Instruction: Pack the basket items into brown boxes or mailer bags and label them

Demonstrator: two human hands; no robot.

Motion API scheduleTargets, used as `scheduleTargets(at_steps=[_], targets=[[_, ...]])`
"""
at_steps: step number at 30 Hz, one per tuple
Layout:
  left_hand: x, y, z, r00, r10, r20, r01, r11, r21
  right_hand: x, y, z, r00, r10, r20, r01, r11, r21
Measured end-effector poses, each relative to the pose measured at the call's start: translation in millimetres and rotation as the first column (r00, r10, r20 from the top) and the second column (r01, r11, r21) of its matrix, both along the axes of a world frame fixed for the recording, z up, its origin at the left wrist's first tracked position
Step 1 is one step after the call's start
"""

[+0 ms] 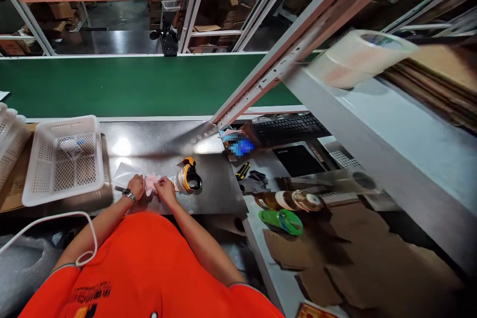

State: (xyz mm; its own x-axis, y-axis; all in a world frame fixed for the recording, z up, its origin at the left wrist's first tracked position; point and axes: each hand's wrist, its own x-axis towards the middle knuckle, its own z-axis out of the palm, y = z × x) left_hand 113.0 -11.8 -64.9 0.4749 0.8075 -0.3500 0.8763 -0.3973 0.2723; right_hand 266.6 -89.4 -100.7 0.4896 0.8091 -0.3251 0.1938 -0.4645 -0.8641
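On the metal table in front of me, my left hand and my right hand are close together. Between them lies a small pink piece, perhaps paper or a packet, and the fingers of both hands are closed on its sides. A clear plastic bag lies flat beyond my left hand, which has a watch on its wrist. A dark pen-like stick rests beside that wrist. Right of my right hand stands a yellow and black tape dispenser with a clear roll.
A white plastic basket with a small clear packet inside stands at left. Behind the metal table runs a green conveyor belt. A slanted metal post and a raised shelf bound the right. Cardboard sheets lie below.
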Motion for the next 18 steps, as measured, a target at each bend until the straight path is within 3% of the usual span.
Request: scheduleTargets(at_steps=[8,14,18], targets=[[0.8,-5.4,0.2,1.000,-0.021,-0.015,0.021,1.000,-0.001,-0.5,-3.1,12.2,0.971,0.069,-0.231,-0.083,0.995,-0.052],[3.8,-15.4,-3.4,0.997,-0.078,0.011,0.078,0.997,-0.026,-2.8,3.4,15.0,0.952,-0.080,-0.295,0.049,0.993,-0.111],[3.6,-14.9,-4.7,0.999,-0.049,0.014,0.049,0.999,0.002,-17.4,-11.5,14.8,0.952,-0.034,-0.305,0.013,0.997,-0.072]])
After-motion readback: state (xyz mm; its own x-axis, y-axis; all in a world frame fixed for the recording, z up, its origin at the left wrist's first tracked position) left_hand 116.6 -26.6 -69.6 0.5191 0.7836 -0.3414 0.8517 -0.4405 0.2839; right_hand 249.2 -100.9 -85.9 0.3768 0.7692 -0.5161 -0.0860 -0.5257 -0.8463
